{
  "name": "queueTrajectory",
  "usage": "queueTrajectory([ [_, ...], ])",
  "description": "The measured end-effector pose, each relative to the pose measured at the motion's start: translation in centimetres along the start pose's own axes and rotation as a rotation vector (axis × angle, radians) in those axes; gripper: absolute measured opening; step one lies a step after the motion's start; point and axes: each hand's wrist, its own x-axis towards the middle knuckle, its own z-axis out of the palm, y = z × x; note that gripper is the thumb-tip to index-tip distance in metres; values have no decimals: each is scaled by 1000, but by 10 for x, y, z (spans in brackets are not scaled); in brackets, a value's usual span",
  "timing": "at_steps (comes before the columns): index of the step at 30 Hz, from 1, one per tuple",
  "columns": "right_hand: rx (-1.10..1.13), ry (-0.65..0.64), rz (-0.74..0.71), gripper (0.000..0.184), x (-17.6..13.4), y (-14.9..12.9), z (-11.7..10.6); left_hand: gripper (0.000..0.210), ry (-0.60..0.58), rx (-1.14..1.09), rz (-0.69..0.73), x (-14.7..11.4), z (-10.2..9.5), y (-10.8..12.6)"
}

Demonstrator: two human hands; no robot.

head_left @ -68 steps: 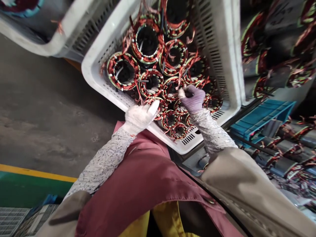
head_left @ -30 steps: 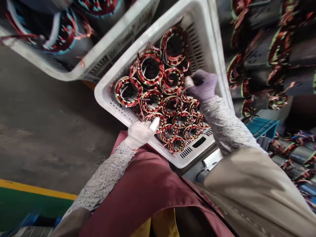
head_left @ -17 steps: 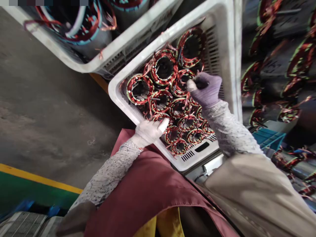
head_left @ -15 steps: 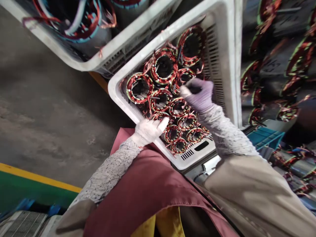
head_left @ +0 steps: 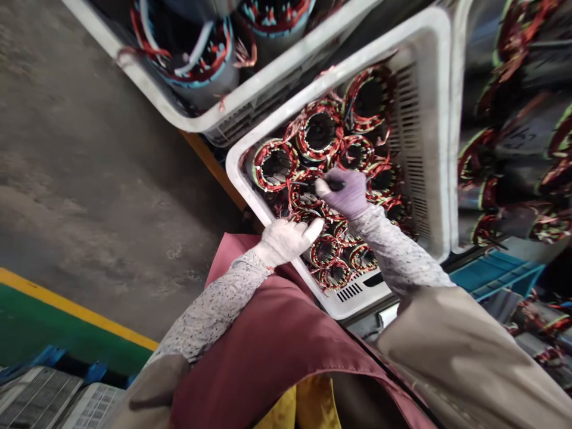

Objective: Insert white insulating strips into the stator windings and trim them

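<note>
A white plastic crate point(head_left: 257, 143) holds several motor stators point(head_left: 337, 140) standing on end, their red copper windings facing up. My left hand point(head_left: 283, 241), in a white glove, reaches over the crate's near left rim. Its fingers are curled over a stator's windings and the thumb points right; what they grip is hidden. Just above and to the right, my right hand point(head_left: 346, 192), in a purple glove, is closed in a pinch over the windings of a middle stator point(head_left: 298, 199). Whatever lies between its fingertips is too small to tell.
Another white crate point(head_left: 196, 122) with larger, blue-edged stators point(head_left: 214, 89) stands at upper left. More stators point(head_left: 513, 143) lie on their sides at right, above a blue plastic crate point(head_left: 496, 274). Grey floor point(head_left: 111, 167) with a yellow line point(head_left: 75, 307) stretches along the left.
The whole view has shifted, so the crates appear farther right and lower. My right hand has moved left and nearer my left hand, which stays at the rim.
</note>
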Motion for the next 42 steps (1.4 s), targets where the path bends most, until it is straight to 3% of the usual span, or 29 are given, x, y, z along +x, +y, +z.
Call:
queueTrajectory([
  [2, 157, 87, -46, 23, 1, -18, -9, 34, 0, -9, -6, 0, 0, 1],
  [5, 232, 65, -103, 24, 13, -46, -7, 33, -15, -19, -29, 0, -1, 1],
  [12, -171, -86, -118, 24, 45, -71, 35, 30, 14, -56, -30, 0, -5, 1],
  [16, -243, -163, -141, 23, 42, -79, 32, 28, 53, -23, -21, -2, -1, 0],
  [19, -58, -83, -124, 20, 44, -70, 11, 30, 111, 30, 10, -3, 2, -1],
  [22, 113, 181, -7, 19, 61, -41, -17, 34, 141, 48, 25, -4, 4, -1],
  [24, 106, 293, 92, 18, 77, -21, -33, 34, 138, 28, 25, -4, 4, -1],
  [29, -34, 221, 102, 16, 101, -2, -40, 34, 100, -14, 7, -2, 2, 0],
  [38, -272, 50, 85, 16, 96, -27, -28, 29, 202, 39, 24, -3, 1, 0],
  [40, -184, 75, 89, 15, 96, -26, -38, 29, 224, 40, 27, -3, 1, -1],
  [42, -44, 209, 102, 15, 98, -19, -55, 28, 228, 42, 31, -4, 0, -1],
])
